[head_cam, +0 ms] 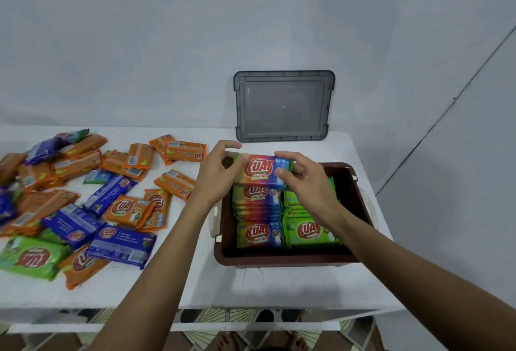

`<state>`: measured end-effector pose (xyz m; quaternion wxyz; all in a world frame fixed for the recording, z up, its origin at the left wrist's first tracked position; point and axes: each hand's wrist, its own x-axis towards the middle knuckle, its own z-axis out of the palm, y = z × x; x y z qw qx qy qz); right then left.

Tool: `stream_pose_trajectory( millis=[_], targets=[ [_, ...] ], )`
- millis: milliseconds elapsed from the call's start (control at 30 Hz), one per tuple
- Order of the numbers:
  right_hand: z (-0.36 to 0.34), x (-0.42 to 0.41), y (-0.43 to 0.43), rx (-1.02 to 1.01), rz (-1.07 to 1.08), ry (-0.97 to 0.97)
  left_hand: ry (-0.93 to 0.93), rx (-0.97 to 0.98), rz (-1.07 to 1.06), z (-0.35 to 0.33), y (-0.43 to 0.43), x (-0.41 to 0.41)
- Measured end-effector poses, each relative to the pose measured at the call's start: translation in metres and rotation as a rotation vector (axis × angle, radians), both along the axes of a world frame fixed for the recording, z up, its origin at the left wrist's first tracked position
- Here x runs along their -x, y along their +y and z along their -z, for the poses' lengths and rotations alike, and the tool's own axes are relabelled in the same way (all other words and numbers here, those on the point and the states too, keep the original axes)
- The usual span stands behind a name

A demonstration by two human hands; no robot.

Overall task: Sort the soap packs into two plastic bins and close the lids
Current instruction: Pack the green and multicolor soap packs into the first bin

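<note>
A brown plastic bin (282,259) stands on the white table, right of centre. Inside it are a row of rainbow soap packs (258,234) on the left and a row of green soap packs (310,232) on the right. Over the bin's far left end, both hands hold one rainbow soap pack (261,170). My left hand (216,171) grips its left end and my right hand (304,174) pinches its right end. Loose soap packs (83,202) in orange, blue and green lie scattered over the left of the table.
A grey lid (283,106) leans against the wall behind the bin. The white table (195,280) ends at a front edge near my body, with patterned floor and bare feet below. The wall stands close behind.
</note>
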<state>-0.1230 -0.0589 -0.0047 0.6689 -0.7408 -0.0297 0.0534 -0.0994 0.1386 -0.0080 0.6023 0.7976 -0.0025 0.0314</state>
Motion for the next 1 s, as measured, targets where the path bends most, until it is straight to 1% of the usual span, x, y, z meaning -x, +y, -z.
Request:
stream_pose_trajectory(
  millis=[100,200,433,500,633,667,767,800,1000],
  targets=[
    [0.001,0.008,-0.006,0.072,-0.095,-0.007,-0.138,-0.218,-0.071,0.006,0.005,0.000],
    [0.004,0.016,-0.011,0.153,-0.186,0.018,-0.250,-0.398,-0.047,0.012,0.007,0.001],
    [0.021,0.023,-0.008,0.218,-0.291,0.204,-0.461,-0.721,-0.007,0.026,0.010,0.001],
    [0.025,0.023,-0.008,0.258,-0.306,0.223,-0.471,-0.761,0.009,0.028,0.010,0.000],
    [0.034,0.020,-0.003,0.352,-0.306,0.235,-0.427,-0.801,0.027,0.035,0.014,0.000],
    [0.037,0.018,-0.002,0.413,-0.308,0.216,-0.420,-0.797,0.026,0.036,0.015,0.000],
    [0.041,0.016,0.001,0.689,-0.340,0.100,-0.413,-0.790,0.028,0.037,0.015,0.001],
    [0.041,0.015,0.002,0.744,-0.350,0.079,-0.411,-0.787,0.027,0.037,0.015,0.001],
    [0.040,0.015,0.006,0.919,-0.414,-0.005,-0.411,-0.771,0.025,0.041,0.016,0.000]
  ],
)
